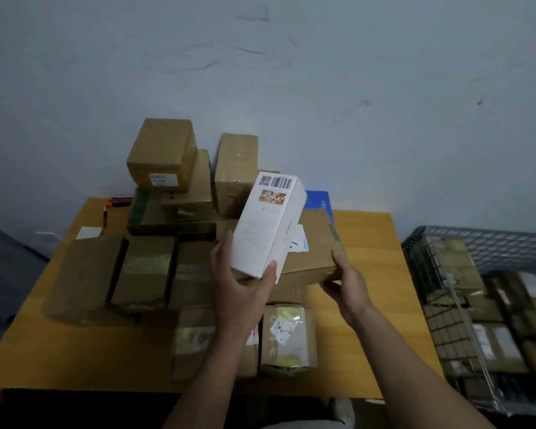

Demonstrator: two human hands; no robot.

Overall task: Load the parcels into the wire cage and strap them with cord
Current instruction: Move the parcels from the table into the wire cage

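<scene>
A tall white box (266, 224), barcode and QR label on its upper end, stands tilted above the middle of the table (381, 274). My left grip (242, 277) clasps it, thumb across its near lower end and fingers curled round its left side. Just right of it, my right grip (347, 281) holds the near right corner of a flat brown carton (314, 243), thumb on the top edge and fingers tucked beneath. The white box's lower end meets the carton's top, though I cannot tell whether it rests there. A lower parcel (288, 294) shows beneath the carton's near edge.

A row of taped parcels (143, 267) sits toward the table's left edge. Two labelled parcels (288, 335) lie at the near edge under my forearms. A taller stack (163, 153) rises along the far edge against the grey wall (291, 72). A blue item (319, 201) shows behind the carton's far end. An orange-and-black marker (118, 202) and a white slip (89, 233) lie at the far left corner.

Off the table's right edge stands the wire cage (489, 243), its grey mesh wall in view, already packed with loaded parcels (492, 335) bearing white labels.
</scene>
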